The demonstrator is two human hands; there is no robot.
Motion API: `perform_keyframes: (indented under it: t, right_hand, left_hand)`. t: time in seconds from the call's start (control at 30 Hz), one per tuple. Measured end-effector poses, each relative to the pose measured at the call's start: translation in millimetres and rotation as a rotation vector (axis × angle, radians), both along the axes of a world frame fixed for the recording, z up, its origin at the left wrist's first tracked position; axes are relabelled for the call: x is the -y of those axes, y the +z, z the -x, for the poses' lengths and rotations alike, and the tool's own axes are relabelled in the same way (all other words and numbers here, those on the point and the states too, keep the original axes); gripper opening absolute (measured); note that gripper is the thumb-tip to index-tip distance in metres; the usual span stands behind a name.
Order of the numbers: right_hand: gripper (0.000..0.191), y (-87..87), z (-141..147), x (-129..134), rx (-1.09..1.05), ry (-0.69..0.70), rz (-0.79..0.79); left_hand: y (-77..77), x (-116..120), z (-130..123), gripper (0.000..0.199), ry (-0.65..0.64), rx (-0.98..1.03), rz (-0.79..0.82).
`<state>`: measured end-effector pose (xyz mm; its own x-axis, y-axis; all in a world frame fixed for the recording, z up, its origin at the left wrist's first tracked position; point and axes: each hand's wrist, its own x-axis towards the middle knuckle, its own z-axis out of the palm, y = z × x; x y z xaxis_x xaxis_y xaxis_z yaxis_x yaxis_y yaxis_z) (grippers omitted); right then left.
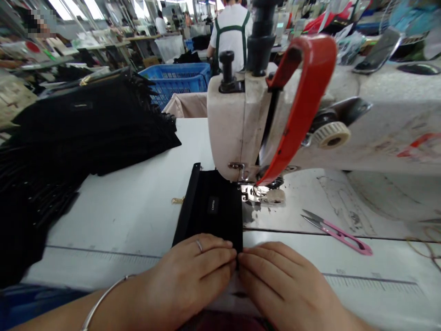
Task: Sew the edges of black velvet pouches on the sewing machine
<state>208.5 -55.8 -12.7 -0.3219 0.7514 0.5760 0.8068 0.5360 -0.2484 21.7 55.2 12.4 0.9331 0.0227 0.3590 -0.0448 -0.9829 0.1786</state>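
Observation:
A black fabric pouch piece [223, 220] with a small label and a gold zipper pull [178, 200] lies flat on the white sewing table. Its right edge runs up to the presser foot [253, 193] of the sewing machine [225, 128]. My left hand [196, 271] rests over the near end of the pouch, fingers together and pressed on the fabric. Touching the near right corner from the other side, my right hand [282, 280] has its fingers closed at the edge. The fingertips of both hands nearly meet there.
Pink-handled thread snips [341, 234] lie right of the needle area. A big stack of black fabric pieces [93, 115] covers the table's left side. Behind stand a blue crate [175, 76] and a person in a white top [232, 32]. Loose thread [427, 250] lies far right.

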Motion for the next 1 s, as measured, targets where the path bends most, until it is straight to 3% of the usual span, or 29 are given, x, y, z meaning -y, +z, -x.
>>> perform_keyframes:
  t: [0.43, 0.77, 1.0]
  right_hand:
    - [0.017, -1.0, -19, -21, 0.017, 0.010, 0.145]
    - [0.021, 2.7, -31, -48, 0.068, -0.080, 0.207]
    - [0.028, -0.2, -34, -57, 0.119, -0.160, 0.159]
  left_hand:
    - [-14.5, -39, -12, 0.023, -0.061, -0.015, -0.033]
    - [-17.1, -70, -33, 0.023, -0.066, 0.017, -0.142]
    - [-24.0, -91, -44, 0.024, -0.015, 0.006, -0.174]
